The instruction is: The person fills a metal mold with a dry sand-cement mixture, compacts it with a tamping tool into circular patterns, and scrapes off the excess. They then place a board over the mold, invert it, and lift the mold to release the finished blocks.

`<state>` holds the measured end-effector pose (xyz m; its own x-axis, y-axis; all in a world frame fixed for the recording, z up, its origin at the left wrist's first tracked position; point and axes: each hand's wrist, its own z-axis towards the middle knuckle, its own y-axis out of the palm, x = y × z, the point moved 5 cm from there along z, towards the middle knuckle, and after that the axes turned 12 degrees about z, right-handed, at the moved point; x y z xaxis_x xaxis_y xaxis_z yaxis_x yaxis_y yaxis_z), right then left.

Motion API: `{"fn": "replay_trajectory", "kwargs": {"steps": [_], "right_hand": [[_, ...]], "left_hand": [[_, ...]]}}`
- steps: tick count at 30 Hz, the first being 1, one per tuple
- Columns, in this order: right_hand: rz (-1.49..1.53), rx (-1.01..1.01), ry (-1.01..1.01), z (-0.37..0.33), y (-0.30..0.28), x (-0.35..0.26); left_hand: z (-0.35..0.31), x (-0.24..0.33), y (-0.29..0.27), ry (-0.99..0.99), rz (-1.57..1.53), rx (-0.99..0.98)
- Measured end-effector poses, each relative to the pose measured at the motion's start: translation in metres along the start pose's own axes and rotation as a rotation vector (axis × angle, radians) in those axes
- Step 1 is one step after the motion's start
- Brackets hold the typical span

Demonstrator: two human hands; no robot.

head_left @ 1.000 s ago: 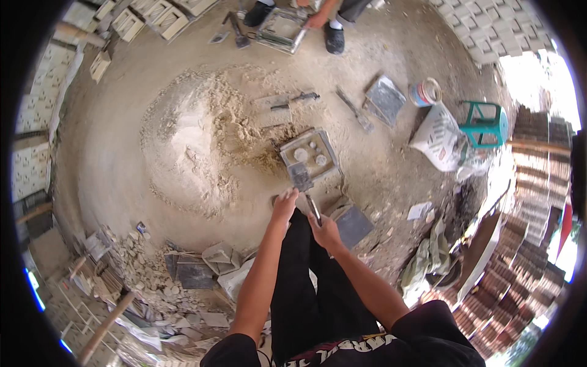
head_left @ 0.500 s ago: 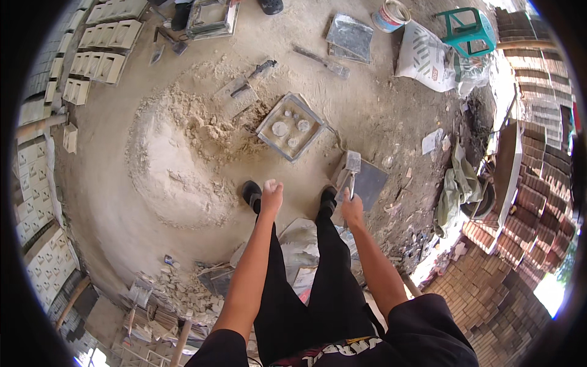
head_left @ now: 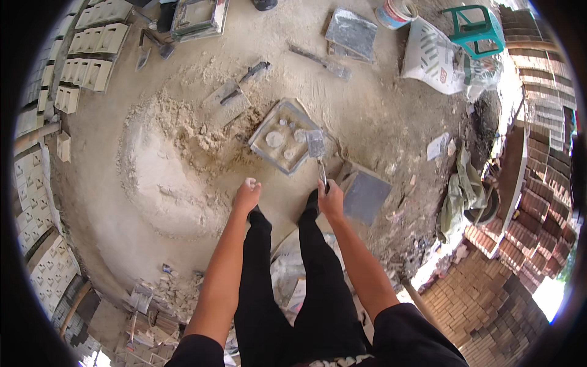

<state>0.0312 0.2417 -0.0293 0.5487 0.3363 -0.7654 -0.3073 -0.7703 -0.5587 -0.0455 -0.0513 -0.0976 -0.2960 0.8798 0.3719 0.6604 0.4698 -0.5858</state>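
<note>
My right hand (head_left: 331, 199) is wrapped round the handle of a small trowel (head_left: 315, 144). Its square grey blade reaches over the right side of a square mould (head_left: 265, 122) on the ground. Inside the mould lies pale sandy material with several round discs (head_left: 274, 139) of different sizes. My left hand (head_left: 247, 194) is curled closed, nearer to me than the mould, with whitish powder on its fingers; whatever it may hold is hidden. Beside my right hand rests a dark square plate (head_left: 365, 197).
A heap of pale powder (head_left: 162, 177) spreads to the left, with a flat float (head_left: 226, 101) at its far edge. Farther off are a wooden bar (head_left: 318, 60), dark slabs (head_left: 351, 33), a bucket (head_left: 394, 12), a white sack (head_left: 428, 58) and a green stool (head_left: 477, 30). Cast blocks (head_left: 92, 73) line the left.
My right hand has swung the trowel left, from above the dark plate to the mould's right side. My left hand has moved left, still closed. The whole view has shifted slightly.
</note>
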Motion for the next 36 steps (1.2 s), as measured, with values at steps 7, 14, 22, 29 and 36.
{"fn": "replay_trajectory", "kwargs": {"steps": [7,14,22,29,36], "right_hand": [[-0.147,0.051,-0.248,0.153,0.048,0.094],[-0.173,-0.155,-0.349,0.289,0.084,0.151],[-0.195,-0.056,-0.448,0.299,0.091,0.131],[-0.118,-0.349,-0.643,0.199,0.174,-0.028],[-0.274,-0.484,-0.882,0.137,0.307,-0.112]], "left_hand": [[0.123,0.046,0.036,-0.004,-0.002,0.458],[0.187,0.057,0.084,-0.101,0.141,0.67],[0.181,0.039,0.064,0.014,-0.083,0.454],[0.143,-0.015,-0.028,-0.088,-0.406,0.454],[0.127,-0.104,-0.092,-0.119,-0.289,0.485]]}}
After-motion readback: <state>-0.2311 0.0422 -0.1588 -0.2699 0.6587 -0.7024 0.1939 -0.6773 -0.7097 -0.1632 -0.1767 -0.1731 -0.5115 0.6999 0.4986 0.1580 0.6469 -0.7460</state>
